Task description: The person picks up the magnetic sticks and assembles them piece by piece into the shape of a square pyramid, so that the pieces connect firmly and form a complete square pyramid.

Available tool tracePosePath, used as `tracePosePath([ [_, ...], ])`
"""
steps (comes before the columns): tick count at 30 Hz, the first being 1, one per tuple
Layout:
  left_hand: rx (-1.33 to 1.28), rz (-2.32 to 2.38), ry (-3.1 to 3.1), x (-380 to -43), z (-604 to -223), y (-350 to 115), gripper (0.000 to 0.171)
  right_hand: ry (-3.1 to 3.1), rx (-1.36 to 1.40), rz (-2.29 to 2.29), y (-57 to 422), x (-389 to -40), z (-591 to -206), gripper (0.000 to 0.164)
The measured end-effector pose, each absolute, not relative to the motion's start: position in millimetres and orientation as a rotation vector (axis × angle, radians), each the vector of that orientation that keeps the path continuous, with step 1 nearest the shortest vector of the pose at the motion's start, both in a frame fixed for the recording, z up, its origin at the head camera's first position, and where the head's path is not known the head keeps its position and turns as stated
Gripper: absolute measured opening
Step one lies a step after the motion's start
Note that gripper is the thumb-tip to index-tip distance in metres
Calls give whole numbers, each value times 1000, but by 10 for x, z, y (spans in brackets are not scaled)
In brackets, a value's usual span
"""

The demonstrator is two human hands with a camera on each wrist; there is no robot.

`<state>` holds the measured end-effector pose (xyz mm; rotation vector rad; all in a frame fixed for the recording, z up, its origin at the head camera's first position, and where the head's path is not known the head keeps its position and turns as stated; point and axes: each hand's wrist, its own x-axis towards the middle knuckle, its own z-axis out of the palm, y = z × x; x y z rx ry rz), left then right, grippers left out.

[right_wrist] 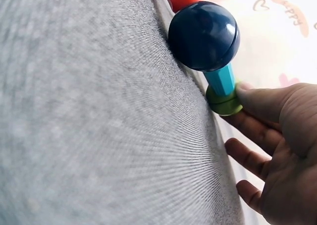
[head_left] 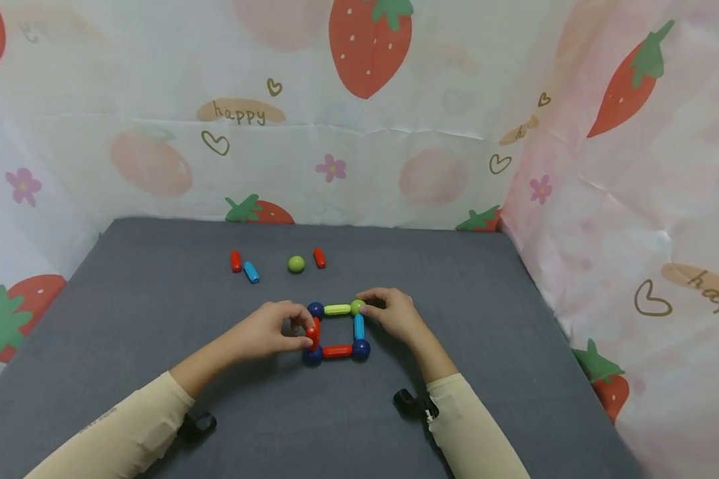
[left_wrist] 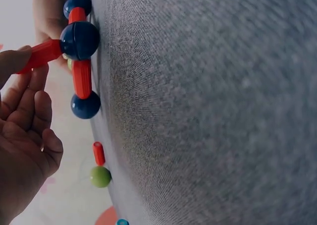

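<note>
A square of toy rods and balls lies on the grey cloth. Its corners are a near-left blue ball point(left_wrist: 80, 40), a far-left blue ball point(head_left: 315, 310), a near-right blue ball point(right_wrist: 204, 35) and a green ball point(head_left: 357, 307). A yellow-green rod point(head_left: 337, 310), a light blue rod point(head_left: 359, 326) and two red rods join them, one being the near red rod point(head_left: 337, 350). My left hand point(head_left: 278, 326) pinches another red rod point(left_wrist: 43, 55), which stands up from the near-left blue ball, its end right at the ball. Thumb and fingers of my right hand point(head_left: 392, 314) grip the green ball.
Behind the square lie a loose red rod point(head_left: 236, 261), a loose light blue rod point(head_left: 251, 272), a loose green ball point(head_left: 296, 264) and a second loose red rod point(head_left: 319, 258). Strawberry-printed curtains point(head_left: 359, 153) hang along the table's back and sides.
</note>
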<state>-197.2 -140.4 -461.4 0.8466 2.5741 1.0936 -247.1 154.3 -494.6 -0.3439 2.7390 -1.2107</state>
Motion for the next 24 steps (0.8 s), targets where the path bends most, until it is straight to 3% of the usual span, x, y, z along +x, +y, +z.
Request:
tracePosePath([
  [12,982,1033,2566,-1955,-4592,-1348,14,2755,-357,-1213,1555,-2468,-4949,26],
  [24,916,1078,2581,-1915,-4624,-1373,16,2756,-364,-1210,1543,-2464,-4945,26],
])
